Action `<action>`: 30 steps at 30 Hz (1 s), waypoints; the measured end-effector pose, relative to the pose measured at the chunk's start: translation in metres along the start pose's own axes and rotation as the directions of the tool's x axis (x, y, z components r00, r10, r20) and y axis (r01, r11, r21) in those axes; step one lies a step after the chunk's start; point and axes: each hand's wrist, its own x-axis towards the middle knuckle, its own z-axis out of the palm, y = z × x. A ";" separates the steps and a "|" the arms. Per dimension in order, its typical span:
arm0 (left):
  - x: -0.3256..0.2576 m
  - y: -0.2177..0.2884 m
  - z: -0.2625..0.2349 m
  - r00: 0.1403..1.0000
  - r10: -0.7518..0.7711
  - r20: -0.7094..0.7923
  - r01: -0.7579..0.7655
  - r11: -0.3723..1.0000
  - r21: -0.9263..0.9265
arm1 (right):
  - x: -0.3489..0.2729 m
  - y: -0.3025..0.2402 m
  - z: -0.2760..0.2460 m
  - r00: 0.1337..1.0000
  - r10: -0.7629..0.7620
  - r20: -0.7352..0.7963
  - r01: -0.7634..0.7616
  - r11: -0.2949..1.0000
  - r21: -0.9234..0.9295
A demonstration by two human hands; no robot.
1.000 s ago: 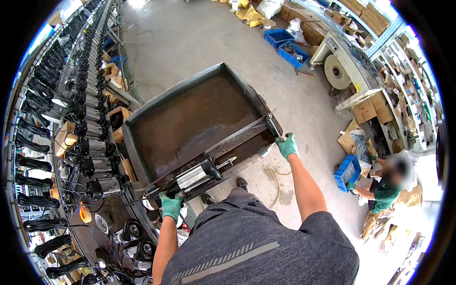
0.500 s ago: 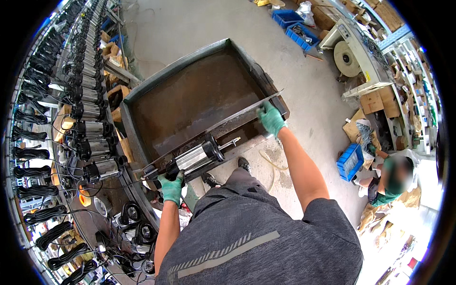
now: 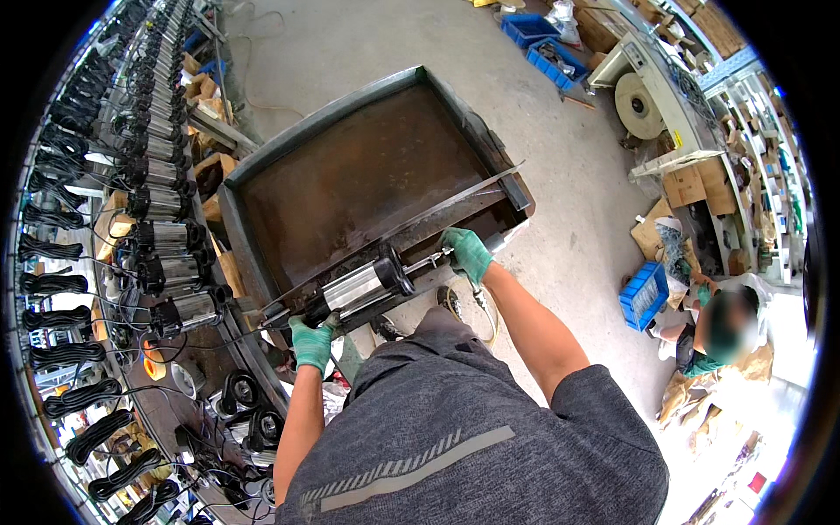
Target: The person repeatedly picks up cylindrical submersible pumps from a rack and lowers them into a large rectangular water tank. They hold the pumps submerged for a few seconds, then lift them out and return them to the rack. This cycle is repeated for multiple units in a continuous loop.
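Observation:
A motor (image 3: 354,290) with a silver cylindrical body and black ends lies along the near ledge of a metal tank (image 3: 229,219) of brownish water. My left hand (image 3: 311,341), in a green glove, is closed round the motor's black left end. From its right end a thin metal shaft points to my right hand (image 3: 467,254), also gloved in green. That hand's fingers are closed on a hose fitting (image 3: 447,251) at the shaft's tip, partly hidden by the glove. A pale hose (image 3: 492,328) hangs below the right hand.
Rows of similar motors (image 3: 188,311) with coiled black cables (image 3: 74,354) line the left side. Blue crates (image 3: 556,63) and a machine with a round disc (image 3: 640,107) stand at the far right. Another person (image 3: 713,328) sits at right beside a blue basket (image 3: 643,294).
My right hand has come from the tank's right corner, leftward and nearer, to the motor's shaft tip, where it grips the fitting. My left hand stays at the motor's left end.

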 end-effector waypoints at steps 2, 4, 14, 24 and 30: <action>-0.002 0.006 -0.002 1.000 -0.008 -0.005 0.009 1.000 0.029 | 0.000 0.001 0.004 0.999 -0.006 -0.039 0.005 1.000 -0.024; -0.006 0.008 -0.005 1.000 -0.004 -0.012 0.004 0.999 0.041 | -0.001 0.004 0.011 0.997 -0.010 -0.072 0.006 0.998 -0.056; -0.008 0.025 -0.005 0.996 -0.077 -0.047 0.084 0.984 0.159 | 0.012 0.015 0.005 0.996 0.037 -0.083 -0.036 0.999 0.011; 0.004 -0.025 0.002 0.998 0.049 -0.029 -0.050 0.999 -0.018 | -0.004 -0.019 -0.046 0.994 -0.107 0.004 0.107 0.994 -0.032; -0.009 0.020 0.002 1.000 -0.014 -0.004 0.014 0.996 -0.091 | 0.024 -0.072 -0.139 0.862 -0.336 -0.381 -0.227 0.416 -0.881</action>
